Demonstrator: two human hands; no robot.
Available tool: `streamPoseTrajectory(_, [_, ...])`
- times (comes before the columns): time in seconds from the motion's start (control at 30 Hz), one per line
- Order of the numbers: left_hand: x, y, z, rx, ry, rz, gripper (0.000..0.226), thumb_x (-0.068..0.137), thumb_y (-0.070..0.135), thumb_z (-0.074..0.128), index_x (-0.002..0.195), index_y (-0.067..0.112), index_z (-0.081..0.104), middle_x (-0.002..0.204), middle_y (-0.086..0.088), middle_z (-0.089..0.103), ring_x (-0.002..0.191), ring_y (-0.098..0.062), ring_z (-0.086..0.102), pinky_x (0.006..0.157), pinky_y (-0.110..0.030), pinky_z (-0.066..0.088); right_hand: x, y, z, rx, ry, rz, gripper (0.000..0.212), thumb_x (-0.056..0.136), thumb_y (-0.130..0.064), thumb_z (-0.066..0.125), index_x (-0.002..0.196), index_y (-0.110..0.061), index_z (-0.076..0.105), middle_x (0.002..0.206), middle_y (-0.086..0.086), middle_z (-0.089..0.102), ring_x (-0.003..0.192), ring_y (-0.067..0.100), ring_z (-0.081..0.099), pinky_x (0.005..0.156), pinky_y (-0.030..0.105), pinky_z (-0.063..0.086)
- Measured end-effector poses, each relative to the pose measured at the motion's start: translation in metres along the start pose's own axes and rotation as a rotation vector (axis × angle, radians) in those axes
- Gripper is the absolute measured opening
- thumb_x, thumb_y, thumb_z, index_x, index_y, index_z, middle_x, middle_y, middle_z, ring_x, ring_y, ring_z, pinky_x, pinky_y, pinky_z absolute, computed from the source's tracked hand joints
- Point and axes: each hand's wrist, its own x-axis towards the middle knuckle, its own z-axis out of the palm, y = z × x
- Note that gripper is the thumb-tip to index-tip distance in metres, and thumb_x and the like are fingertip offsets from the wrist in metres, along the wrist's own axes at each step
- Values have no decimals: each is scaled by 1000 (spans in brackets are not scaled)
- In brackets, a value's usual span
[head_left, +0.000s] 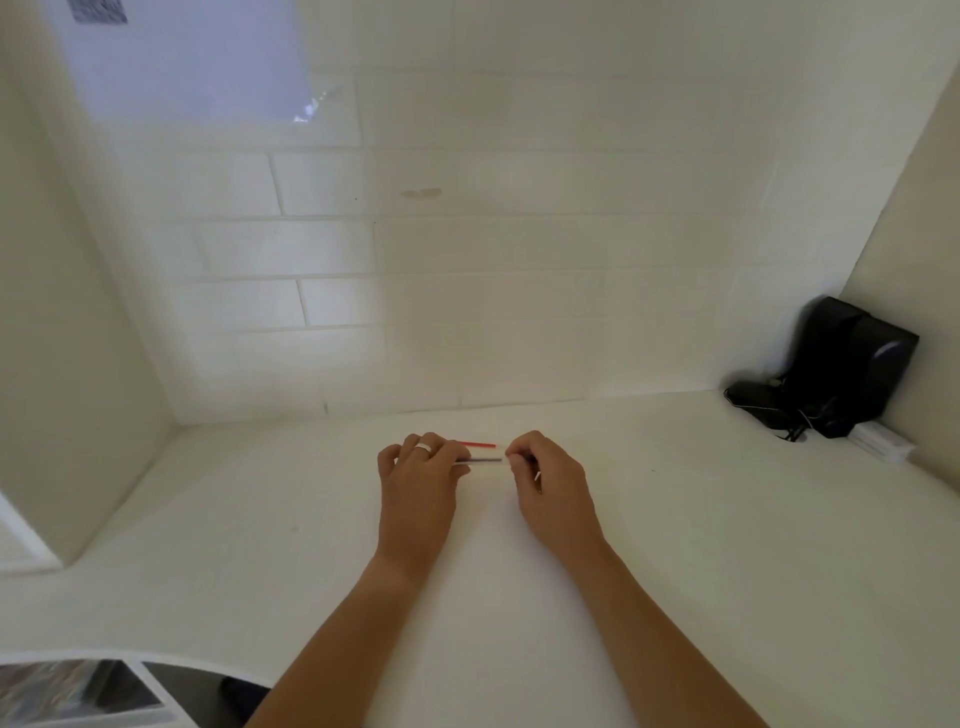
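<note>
Both my hands rest on a white table (675, 545) near its far edge. A thin dark stick (485, 460) spans the gap between them; my left hand (418, 480), with a ring on one finger, holds one end and my right hand (550, 483) pinches the other. A thin red stick (479, 445) lies just behind it, its left end hidden under my left fingers. A small pale sliver (537, 476) pokes out by my right hand's fingers.
A white brick wall (467, 260) rises right behind the table, with side walls left and right. A black device with cables (831, 374) sits in the far right corner beside a small white block (880, 441). A dark gap (208, 686) opens at the near left.
</note>
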Motion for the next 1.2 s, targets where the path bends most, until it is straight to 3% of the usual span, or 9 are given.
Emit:
streamPoseTrajectory(0.1, [2,0,0,7,58,14,16,81,11,79,92,22,74,102,1,62,102,-24,56,84,-29,30,0,-3,-2,77,19,15,13,100,-16,50,96,-25,57,80,-5,64,72,14,60,62,26,49])
streamPoseTrajectory(0.23, [4,-2,-1,-120,128,-2,12,88,9,73,95,19,73,95,3,60,92,-22,54,78,-33,44,2,-5,-6,149,224,124,14,104,-20,43,101,-23,56,85,-5,66,76,10,62,67,23,49])
streamPoseTrajectory(0.4, [4,2,-11,-408,177,-112,10,95,12,66,98,21,63,93,6,60,83,-10,58,71,-24,49,14,4,-12,-55,377,264,16,95,-7,49,101,-19,57,94,-4,62,81,14,59,69,26,45])
streamPoseTrajectory(0.53, [5,2,-16,-680,112,-221,30,91,8,70,111,19,51,85,3,69,77,-14,69,71,-27,56,25,9,-5,-397,177,218,26,91,-6,53,113,-17,59,112,3,57,98,22,57,69,34,51])
streamPoseTrajectory(0.7, [4,4,-15,-879,-14,-233,83,88,-1,70,145,22,14,98,-4,71,74,-21,76,72,-31,62,44,29,2,-736,-157,132,53,95,-12,48,145,-27,45,150,0,44,131,26,41,98,36,42])
streamPoseTrajectory(0.8, [3,2,-16,-925,-42,-225,102,87,-5,70,152,28,-1,105,-7,68,71,-23,76,74,-30,63,46,40,6,-766,-194,115,50,94,-7,47,140,-25,52,136,-3,58,122,25,47,94,34,40])
streamPoseTrajectory(0.97, [6,3,-15,-912,-81,-249,85,87,-2,71,145,28,17,100,-6,68,69,-19,76,75,-42,64,42,39,11,-694,-37,60,32,86,6,55,106,-15,69,99,6,70,95,29,56,77,35,46])
streamPoseTrajectory(1.07, [7,2,-11,-927,-38,-283,66,93,0,65,136,25,22,94,-8,69,68,-21,77,74,-45,64,34,28,12,-597,32,50,28,90,3,56,111,-12,67,100,7,67,97,30,56,77,36,47])
streamPoseTrajectory(1.2, [9,-1,-9,-965,26,-389,56,97,-2,57,133,20,21,88,-9,70,67,-22,77,72,-32,63,18,14,20,-359,38,-14,25,90,1,60,112,-9,66,105,6,63,99,24,53,85,24,40])
